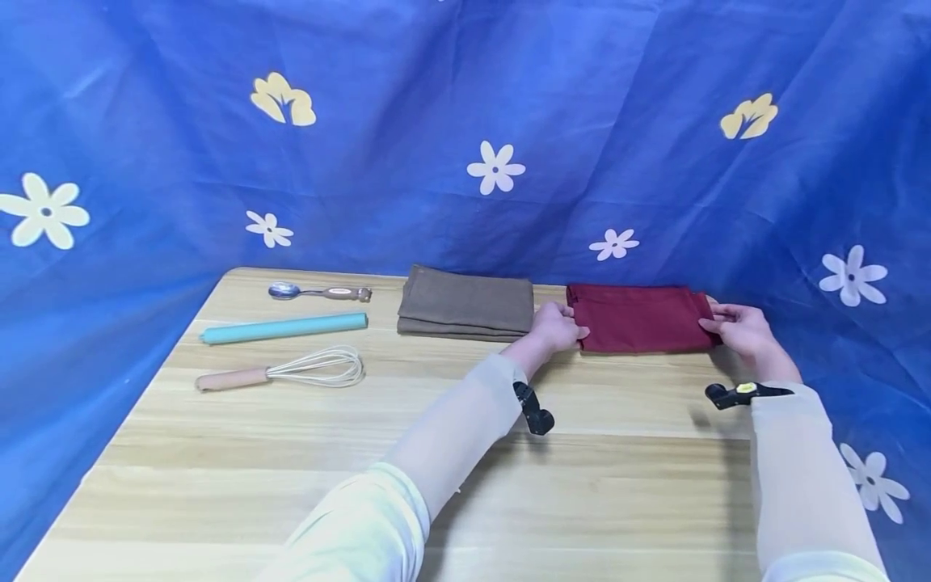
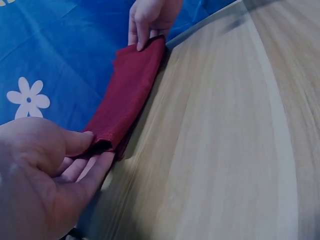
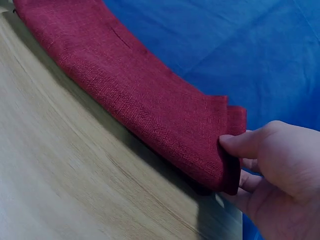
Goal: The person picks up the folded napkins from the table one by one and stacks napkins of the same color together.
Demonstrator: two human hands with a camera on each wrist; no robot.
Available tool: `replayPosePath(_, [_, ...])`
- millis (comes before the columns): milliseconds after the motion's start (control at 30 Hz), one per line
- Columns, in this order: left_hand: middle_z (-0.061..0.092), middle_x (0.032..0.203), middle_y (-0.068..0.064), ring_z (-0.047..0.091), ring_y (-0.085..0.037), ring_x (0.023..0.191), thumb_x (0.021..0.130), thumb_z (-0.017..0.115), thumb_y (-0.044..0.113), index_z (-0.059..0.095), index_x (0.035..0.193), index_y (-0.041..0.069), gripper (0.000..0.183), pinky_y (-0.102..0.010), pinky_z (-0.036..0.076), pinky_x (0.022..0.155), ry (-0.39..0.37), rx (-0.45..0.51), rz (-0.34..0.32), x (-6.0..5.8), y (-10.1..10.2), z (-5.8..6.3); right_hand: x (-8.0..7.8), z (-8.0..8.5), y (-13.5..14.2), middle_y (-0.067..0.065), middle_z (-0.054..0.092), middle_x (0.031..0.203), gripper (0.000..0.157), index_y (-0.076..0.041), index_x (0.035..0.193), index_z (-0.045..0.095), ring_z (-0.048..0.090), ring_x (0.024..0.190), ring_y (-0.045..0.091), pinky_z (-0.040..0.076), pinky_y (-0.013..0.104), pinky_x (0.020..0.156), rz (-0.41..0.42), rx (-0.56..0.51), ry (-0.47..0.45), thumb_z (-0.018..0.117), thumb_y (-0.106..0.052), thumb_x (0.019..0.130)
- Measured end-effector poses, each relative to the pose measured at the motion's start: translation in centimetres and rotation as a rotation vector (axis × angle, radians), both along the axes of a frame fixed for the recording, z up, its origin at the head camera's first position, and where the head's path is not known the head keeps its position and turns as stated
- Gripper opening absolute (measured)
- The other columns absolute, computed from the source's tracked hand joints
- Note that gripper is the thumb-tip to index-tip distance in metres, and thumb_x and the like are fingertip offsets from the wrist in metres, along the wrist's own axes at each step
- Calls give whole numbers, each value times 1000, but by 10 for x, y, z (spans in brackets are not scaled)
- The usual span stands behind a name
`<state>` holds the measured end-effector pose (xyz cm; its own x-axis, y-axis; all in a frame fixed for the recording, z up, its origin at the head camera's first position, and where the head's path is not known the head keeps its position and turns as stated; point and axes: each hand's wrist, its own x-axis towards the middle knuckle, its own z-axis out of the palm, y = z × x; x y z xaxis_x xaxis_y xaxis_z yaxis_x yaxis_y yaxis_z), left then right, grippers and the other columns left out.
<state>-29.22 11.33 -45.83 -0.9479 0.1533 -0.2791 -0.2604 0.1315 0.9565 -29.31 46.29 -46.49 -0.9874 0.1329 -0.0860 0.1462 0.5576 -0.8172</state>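
Observation:
A folded dark red cloth (image 1: pixel 640 318) lies along the back right of the table, with both hands at its short ends. At its left end my left hand (image 1: pixel 556 327) pinches the edge, thumb on top and fingers beneath, as the left wrist view shows. My right hand (image 1: pixel 743 330) grips the opposite end the same way; in the right wrist view its thumb presses on the layered edge of the red cloth (image 3: pixel 145 95). Just left of the left hand is a folded brown cloth (image 1: pixel 465 303). The fingertips under the red cloth are hidden.
On the table's left side lie a spoon (image 1: pixel 320 292), a turquoise stick (image 1: pixel 284 328) and a whisk (image 1: pixel 280 373), one in front of another. A blue flowered curtain (image 1: pixel 407 145) hangs behind the wooden table (image 1: pixel 240 477) and along its sides.

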Motion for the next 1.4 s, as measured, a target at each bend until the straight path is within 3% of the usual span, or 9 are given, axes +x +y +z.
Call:
replayPosePath(200, [74, 114, -18, 75, -26, 92, 90, 80, -7, 66, 123, -5, 36, -30, 63, 74, 25, -77, 43, -1, 6, -2, -1, 1, 0, -23, 65, 88, 53, 24, 140, 48, 58, 80, -14, 50, 8, 73, 9, -52, 34, 70, -3, 101])
replayPosePath(467, [72, 119, -17, 73, -26, 101, 92, 78, -5, 66, 128, -4, 38, -32, 62, 82, 23, -67, 30, -7, 5, -3, -3, 3, -2, -21, 70, 90, 54, 22, 145, 47, 62, 81, -12, 52, 9, 71, -12, -132, 62, 70, 4, 99])
replayPosePath(700, [74, 112, -13, 72, -18, 93, 95, 77, 3, 66, 125, -3, 33, -27, 59, 81, 20, -113, 14, -10, 3, -6, -2, 0, -4, -13, 70, 90, 49, 22, 139, 52, 59, 77, -11, 50, 9, 70, -34, -44, 10, 70, -3, 101])
replayPosePath(800, [74, 113, -15, 72, -21, 97, 97, 77, 6, 66, 124, -3, 31, -28, 60, 82, 7, -102, 28, -11, 5, -9, -1, -2, -6, -10, 70, 92, 49, 23, 139, 50, 58, 78, -11, 50, 10, 72, -27, -41, -17, 69, -3, 102])
replayPosePath(1000, [73, 109, -11, 69, -23, 105, 94, 79, 3, 70, 124, -1, 31, -32, 56, 94, 65, -97, 68, -14, 9, -8, -1, -4, -5, -22, 68, 86, 51, 21, 142, 50, 61, 79, -13, 51, 8, 73, -60, -117, 42, 70, -2, 101])
replayPosePath(1167, [70, 105, -8, 68, -22, 102, 94, 78, -1, 70, 125, -1, 32, -31, 57, 92, 83, -59, 91, -16, 10, -3, -1, -2, -4, -27, 67, 82, 52, 18, 144, 50, 62, 80, -13, 50, 7, 74, -93, -163, 67, 70, -3, 101])
replayPosePath(1400, [74, 108, -12, 69, -25, 108, 93, 80, 0, 72, 120, 1, 28, -34, 57, 94, 30, -103, 110, -19, 10, -10, -2, -10, -8, -14, 71, 86, 47, 18, 138, 57, 60, 76, -12, 50, 8, 70, -124, -71, 68, 73, -5, 100])
